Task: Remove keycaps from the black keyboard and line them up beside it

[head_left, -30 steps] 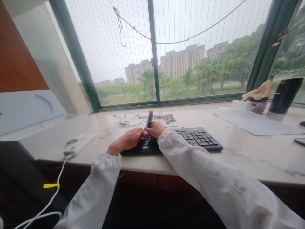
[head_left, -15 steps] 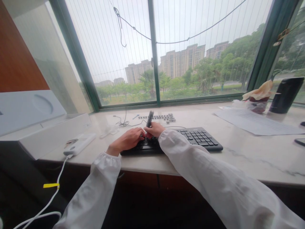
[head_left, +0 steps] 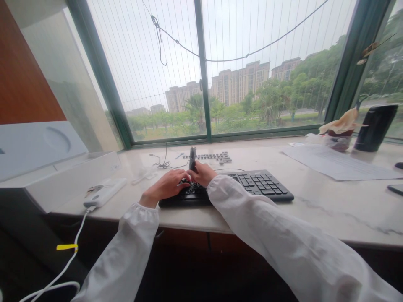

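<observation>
A black keyboard point(head_left: 258, 184) lies on the pale marble sill point(head_left: 330, 205) in front of me. My right hand point(head_left: 204, 173) is closed around a dark, slim tool point(head_left: 192, 153) that stands nearly upright over the keyboard's left half. My left hand point(head_left: 165, 186) rests on the keys beside it, fingers curled down onto the keyboard near the tool's tip. Behind the keyboard, a row of loose keycaps point(head_left: 214, 157) lies on the sill. Both arms wear white sleeves.
A white power bank point(head_left: 103, 192) with a white cable lies at the left, next to a white box point(head_left: 59, 176). Thin cables point(head_left: 163, 162) lie behind the keyboard. Papers point(head_left: 340, 164), a snack bag point(head_left: 340, 128) and a black cylinder point(head_left: 374, 127) stand at the right. A large window rises behind.
The tool in my right hand has tipped from leaning right to nearly upright and shifted slightly left. My left hand has stayed on the keys.
</observation>
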The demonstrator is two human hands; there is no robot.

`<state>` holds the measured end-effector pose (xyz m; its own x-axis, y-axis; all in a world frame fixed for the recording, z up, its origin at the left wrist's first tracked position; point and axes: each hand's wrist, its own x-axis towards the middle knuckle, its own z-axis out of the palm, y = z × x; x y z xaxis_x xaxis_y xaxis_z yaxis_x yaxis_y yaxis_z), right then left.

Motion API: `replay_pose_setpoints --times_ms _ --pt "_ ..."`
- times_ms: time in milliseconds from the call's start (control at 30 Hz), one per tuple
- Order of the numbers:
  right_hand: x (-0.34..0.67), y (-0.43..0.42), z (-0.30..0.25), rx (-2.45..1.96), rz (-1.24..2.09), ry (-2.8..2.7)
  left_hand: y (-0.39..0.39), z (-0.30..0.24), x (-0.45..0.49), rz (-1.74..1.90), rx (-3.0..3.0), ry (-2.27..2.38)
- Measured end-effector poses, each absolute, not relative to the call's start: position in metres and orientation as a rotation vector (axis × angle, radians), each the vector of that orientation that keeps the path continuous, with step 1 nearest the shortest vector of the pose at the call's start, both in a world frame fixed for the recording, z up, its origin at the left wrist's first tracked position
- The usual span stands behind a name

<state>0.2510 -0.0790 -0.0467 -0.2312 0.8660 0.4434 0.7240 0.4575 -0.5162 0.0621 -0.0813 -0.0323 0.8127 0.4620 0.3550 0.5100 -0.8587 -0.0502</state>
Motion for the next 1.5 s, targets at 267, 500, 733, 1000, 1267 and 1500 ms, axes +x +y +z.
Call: replay_pose_setpoints --times_ms 267,500,733,1000,1267,1500 --pt "0.249 -0.086 -0.047 -1.247 0.164 -2.094 -0.071 -0.038 0.06 -0.583 -2.937 -0.665" --pt "0.243 -0.096 -0.039 -1.205 0.097 -2.188 -0.067 -0.038 0.06 -0.602 -3.028 -0.686" --pt "0.241 -0.1 -0.039 -1.264 -0.153 -2.309 -0.066 -0.039 0.06 -0.637 -3.041 -0.684" --pt "0.234 -0.102 -0.045 -1.287 -0.232 -2.303 -0.064 -0.039 0.052 -0.817 -3.05 -0.557" --pt "0.232 -0.103 -0.047 -1.267 -0.25 -2.272 -0.067 -0.042 0.054 -0.825 -3.033 -0.721" --pt "0.231 -0.105 -0.044 -1.294 -0.192 -2.251 -0.067 -0.044 0.053 -0.866 -3.066 -0.718"
